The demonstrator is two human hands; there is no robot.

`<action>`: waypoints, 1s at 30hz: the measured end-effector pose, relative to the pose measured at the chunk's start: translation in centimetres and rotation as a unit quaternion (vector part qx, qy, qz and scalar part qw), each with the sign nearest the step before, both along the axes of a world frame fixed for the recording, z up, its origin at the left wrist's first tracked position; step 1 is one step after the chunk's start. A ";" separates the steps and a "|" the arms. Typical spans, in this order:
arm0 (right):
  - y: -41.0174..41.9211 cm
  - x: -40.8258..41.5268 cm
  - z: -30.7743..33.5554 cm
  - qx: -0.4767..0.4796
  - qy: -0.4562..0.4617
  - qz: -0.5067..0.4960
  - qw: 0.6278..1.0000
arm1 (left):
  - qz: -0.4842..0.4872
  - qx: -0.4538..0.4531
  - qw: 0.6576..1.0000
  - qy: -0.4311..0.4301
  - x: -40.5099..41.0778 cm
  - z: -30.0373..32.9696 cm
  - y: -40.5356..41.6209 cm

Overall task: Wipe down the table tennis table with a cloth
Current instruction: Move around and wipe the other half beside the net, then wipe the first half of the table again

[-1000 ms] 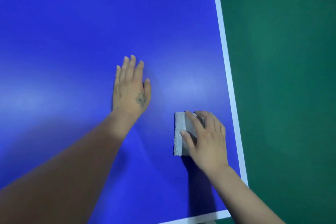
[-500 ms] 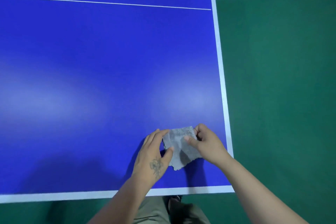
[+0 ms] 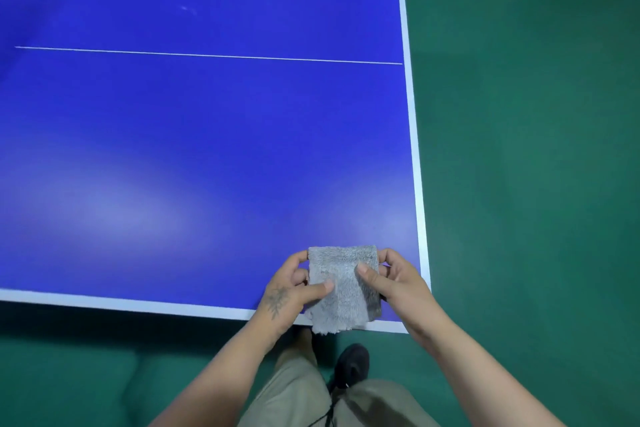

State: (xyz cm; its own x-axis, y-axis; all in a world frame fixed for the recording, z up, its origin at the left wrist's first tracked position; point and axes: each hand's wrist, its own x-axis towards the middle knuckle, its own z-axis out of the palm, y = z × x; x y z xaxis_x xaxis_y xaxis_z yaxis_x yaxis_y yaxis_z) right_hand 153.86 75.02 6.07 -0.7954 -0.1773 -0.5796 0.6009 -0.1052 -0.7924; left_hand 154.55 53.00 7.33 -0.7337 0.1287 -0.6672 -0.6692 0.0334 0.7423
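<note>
Her left hand (image 3: pixel 289 288) and right hand (image 3: pixel 394 279) are both clamped on the same small grey cloth (image 3: pixel 343 288), one at each side, holding it up just above the near right corner of the blue surface (image 3: pixel 207 149). The left thumb lies across the cloth's front face near its left edge, with the fingers curled round behind; a dark tattoo shows on the back of that hand. The right thumb presses on the front face toward the upper right, and the right fingers wrap round the far edge. The cloth is fluffy, stretched roughly flat between the two hands, its top edge straight and its bottom edge ragged, hanging down over the white border stripe (image 3: pixel 138 305) along the near edge. Whether the lower edge touches the surface I cannot tell.

The surface is glossy, with soft pale reflections across its near half. A thin white line (image 3: pixel 207 55) crosses it farther off and meets the white stripe down the right-hand edge (image 3: pixel 412 114). A small pale smudge (image 3: pixel 187 9) sits beyond that line.

Around the surface lies a green floor (image 3: pixel 536 149). Below the arms I can see khaki trousers (image 3: pixel 294 399) and one dark shoe (image 3: pixel 351 364) planted close to the near edge.
</note>
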 end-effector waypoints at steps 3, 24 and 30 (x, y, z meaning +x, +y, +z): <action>0.0 1.0 1.9 -0.006 -0.011 0.012 1.000 | 0.042 -0.033 0.998 0.024 2.4 1.5 -0.1; -18.6 0.3 6.7 0.002 -0.047 0.088 0.995 | 0.173 -0.057 0.979 0.089 8.0 6.4 -16.9; -32.3 1.1 7.8 0.012 -0.046 0.141 0.989 | 0.257 -0.082 0.960 0.079 12.8 7.5 -30.1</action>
State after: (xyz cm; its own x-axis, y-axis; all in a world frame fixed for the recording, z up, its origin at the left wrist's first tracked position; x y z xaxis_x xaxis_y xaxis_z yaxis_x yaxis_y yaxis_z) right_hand 154.94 42.74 13.84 -0.6603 -0.3695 -0.6538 0.6732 0.0947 -0.7334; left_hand 167.34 22.87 14.82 -0.7653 -0.3745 -0.5235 -0.5085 -0.1469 0.8485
